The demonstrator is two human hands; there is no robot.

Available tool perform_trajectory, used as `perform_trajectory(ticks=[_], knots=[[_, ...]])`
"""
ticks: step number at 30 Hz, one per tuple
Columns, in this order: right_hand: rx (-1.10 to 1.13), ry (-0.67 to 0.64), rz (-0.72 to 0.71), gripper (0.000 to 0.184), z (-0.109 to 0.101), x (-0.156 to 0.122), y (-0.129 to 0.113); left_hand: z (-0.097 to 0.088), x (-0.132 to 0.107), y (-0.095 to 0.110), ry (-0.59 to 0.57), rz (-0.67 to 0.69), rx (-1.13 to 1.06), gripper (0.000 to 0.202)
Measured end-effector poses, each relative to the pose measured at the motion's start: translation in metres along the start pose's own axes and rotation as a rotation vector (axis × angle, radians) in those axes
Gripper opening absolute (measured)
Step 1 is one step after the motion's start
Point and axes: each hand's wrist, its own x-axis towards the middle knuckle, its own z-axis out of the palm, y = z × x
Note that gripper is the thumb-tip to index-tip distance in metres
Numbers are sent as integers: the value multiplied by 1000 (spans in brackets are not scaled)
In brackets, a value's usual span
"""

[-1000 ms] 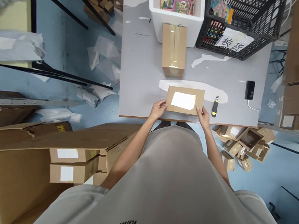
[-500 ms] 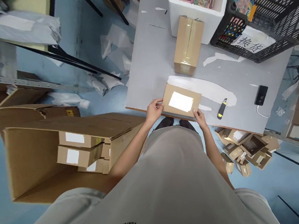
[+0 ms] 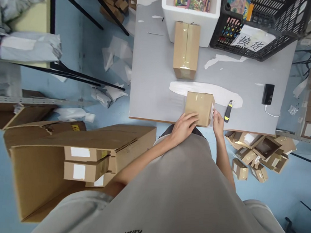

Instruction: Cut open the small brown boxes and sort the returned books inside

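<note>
A small brown cardboard box [image 3: 200, 102] stands on end at the near edge of the grey table [image 3: 153, 77]; its white label now faces right and only shows as a sliver. My left hand [image 3: 183, 126] lies over the box's near face, fingers bent onto it. My right hand [image 3: 218, 122] presses the labelled right side with closed fingers. Both hands hold the box.
A longer taped box [image 3: 186, 49] lies farther back, before a white foam bin [image 3: 190, 11] and a black crate [image 3: 262, 24]. A yellow-black utility knife [image 3: 228, 110] and a phone [image 3: 268, 93] sit to the right. A big carton of labelled boxes [image 3: 87, 161] stands on the floor to the left.
The box was lying flat with its label up and a hand at each end. It has been turned onto its side, label to the right, and my left hand has moved onto the near face.
</note>
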Motion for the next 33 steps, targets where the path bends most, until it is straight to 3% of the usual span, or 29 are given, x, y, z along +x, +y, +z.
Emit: perform_trajectory(ticks=[5,9,13,16,21,24,27,29,33], knots=[[-53,73,-63,86,-18,-12,-27,9,9,-12,72,-101,33,59],[-21,80,-60,89,-27,-10,-22,20,17,-21,-50,-163,-33,53],[-9,54,-75,93,-25,-8,-16,30,21,-18,-116,-155,-79,53],[-32,45,-56,96,-15,-13,-19,31,21,-15,-74,-155,-95,63],[127,-78,-46,85,3,-8,-14,19,19,-30,131,-226,-42,66],[173,-52,114,87,5,13,9,5,18,-50,249,-369,-37,63],[108,19,339,102,9,33,35,-12,13,-67,348,-474,-44,66],[112,-4,416,102,17,39,44,-22,10,-77,369,-505,-60,67],[191,-181,361,87,45,38,41,-34,3,-94,309,-588,-144,60]])
